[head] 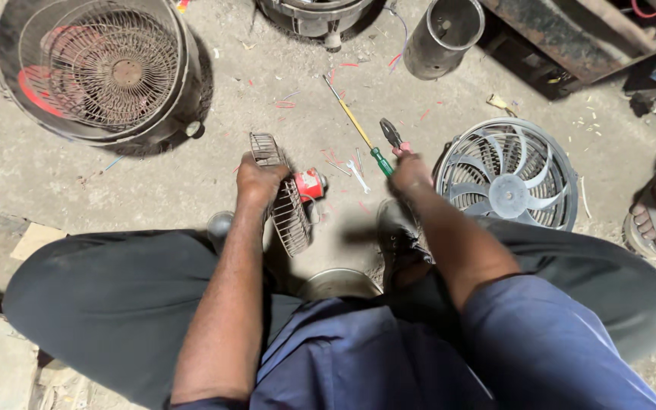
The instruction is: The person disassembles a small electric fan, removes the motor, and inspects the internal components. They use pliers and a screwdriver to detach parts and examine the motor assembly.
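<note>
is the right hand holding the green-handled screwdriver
No, the right hand grips red-handled pliers; the screwdriver lies on the floor beside it.

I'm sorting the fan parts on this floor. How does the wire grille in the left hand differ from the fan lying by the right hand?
The wire grille is bare rusty mesh, gripped on edge by the left hand; the white fan lies flat on the floor, untouched, with curved blades inside a ring. The fan looks wider. Both are round.

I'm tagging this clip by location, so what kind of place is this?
Likely a fan repair workshop, worked on the bare concrete floor. Signs: a round wire-caged fan housing, a grey plastic-bladed fan, and the right hand gripping red-handled pliers while the left hand holds a rusty wire grille.
</note>
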